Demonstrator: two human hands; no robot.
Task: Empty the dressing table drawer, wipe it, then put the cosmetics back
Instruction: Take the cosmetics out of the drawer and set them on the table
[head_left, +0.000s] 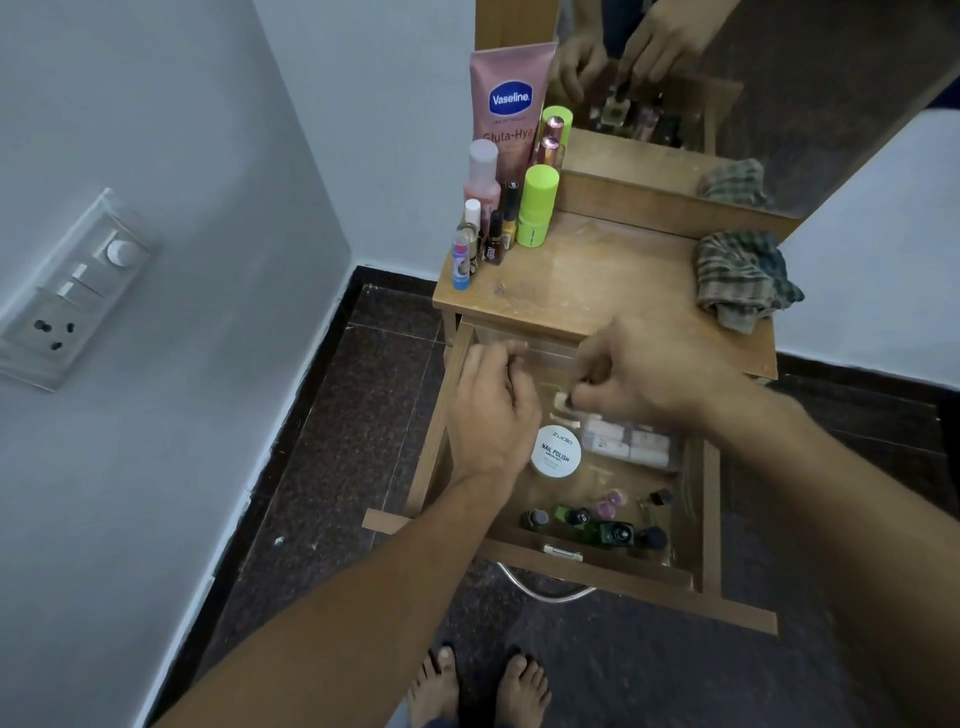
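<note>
1. Your bare feet (478, 686): on the dark floor tiles, nearest you.
2. Drawer (709, 519): pulled out toward you, with a metal handle (563, 552) on its front board. The cosmetics are split between this drawer and the tabletop.
3. Small nail polish bottles (615, 533): clustered just behind the front board. They are green, grey-capped and dark-capped, and some lie on their sides.
4. White round tub (557, 451), lid printed "NAIL POLISH": mid-drawer, beside a clear pack of pale tubes (631, 441).
5. Your left hand (493, 410): over the drawer's left side with fingers curled. Whether it holds anything cannot be told.
6. Your right hand (639, 374): over the back of the drawer, fingertips pinching a small item (582, 383) too blurred to name.
7. Tabletop (571, 280): a crumpled checked cloth (743, 280) lies at its right edge.
8. Upright cosmetics at the tabletop's back left: a blue lip balm stick (461, 265), a dark nail polish bottle (493, 241), a pink white-capped bottle (483, 176), a neon green stick (537, 205) and a pink Vaseline tube (511, 104).
9. Mirror (727, 78): behind the tabletop, reflecting both hands and the cloth.
10. Switchboard (72, 291): on the left wall.
</note>
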